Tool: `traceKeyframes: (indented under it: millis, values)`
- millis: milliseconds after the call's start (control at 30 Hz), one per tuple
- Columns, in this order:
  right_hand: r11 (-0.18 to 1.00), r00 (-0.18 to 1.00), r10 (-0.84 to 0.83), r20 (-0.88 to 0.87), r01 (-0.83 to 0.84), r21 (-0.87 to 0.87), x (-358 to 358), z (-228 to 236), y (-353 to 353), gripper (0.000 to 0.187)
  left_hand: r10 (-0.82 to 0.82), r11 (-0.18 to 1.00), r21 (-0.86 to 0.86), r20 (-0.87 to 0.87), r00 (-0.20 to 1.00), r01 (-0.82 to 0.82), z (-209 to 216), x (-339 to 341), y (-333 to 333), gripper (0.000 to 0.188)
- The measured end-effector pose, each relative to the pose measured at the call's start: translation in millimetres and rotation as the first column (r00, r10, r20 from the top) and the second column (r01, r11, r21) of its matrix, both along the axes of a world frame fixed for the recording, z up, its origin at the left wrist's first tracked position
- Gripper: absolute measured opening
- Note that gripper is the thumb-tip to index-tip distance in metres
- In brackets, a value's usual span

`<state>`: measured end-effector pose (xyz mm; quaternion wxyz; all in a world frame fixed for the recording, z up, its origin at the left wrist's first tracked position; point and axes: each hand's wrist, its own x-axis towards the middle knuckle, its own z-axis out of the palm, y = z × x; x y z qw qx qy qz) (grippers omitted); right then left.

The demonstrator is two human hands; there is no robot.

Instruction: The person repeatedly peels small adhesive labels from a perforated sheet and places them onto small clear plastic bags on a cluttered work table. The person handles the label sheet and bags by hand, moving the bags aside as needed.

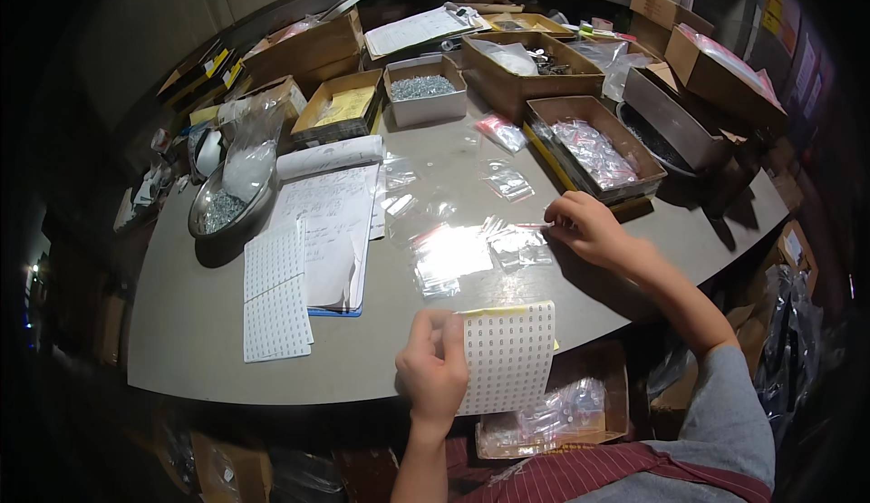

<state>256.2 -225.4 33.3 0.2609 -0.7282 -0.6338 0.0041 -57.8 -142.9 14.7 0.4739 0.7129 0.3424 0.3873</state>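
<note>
My left hand is closed on the left edge of a sheet of small labels, thumb on top, at the table's front edge. The white sheet carries rows of little printed marks, and some yellow backing shows at its top. My right hand is over the table to the right, fingers curled together at the edge of a spread of clear zip bags. Whether a bag is between those fingertips cannot be made out. More clear bags lie to the left, shining under glare.
Behind the bags are a white box of small metal parts and a carton of filled packets. On the left are a metal bowl, written papers and more label sheets. An open box of bags sits below the table edge.
</note>
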Motion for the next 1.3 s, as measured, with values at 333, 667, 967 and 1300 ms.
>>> traceKeyframes:
  millis: [333, 667, 967, 1300]
  values:
    - [0.916, 0.921, 0.388, -0.042, -0.380, 0.125, -60.4, 5.8, -4.5, 0.048, 0.008, 1.000, 0.015, 0.020, 1.000, -0.009, 2.2, -1.6, -2.8, 0.018]
    - [0.876, 0.901, 0.435, -0.001, -0.423, 0.232, -134.3, 6.8, 23.6, 0.028, -0.023, 0.999, 0.031, 0.069, 0.997, 0.021, -10.2, -1.0, 3.3, 0.023]
    - [0.861, 0.902, 0.422, 0.097, -0.431, 0.270, -139.8, 11.3, 19.7, 0.024, -0.075, 0.991, -0.104, 0.094, 0.993, 0.085, -1.8, -2.9, 3.3, 0.019]
    - [0.880, 0.860, 0.471, -0.194, -0.442, 0.176, -127.9, 14.3, 21.7, 0.036, -0.076, 0.997, -0.029, 0.037, 0.996, 0.077, -2.1, -6.1, 4.4, 0.018]
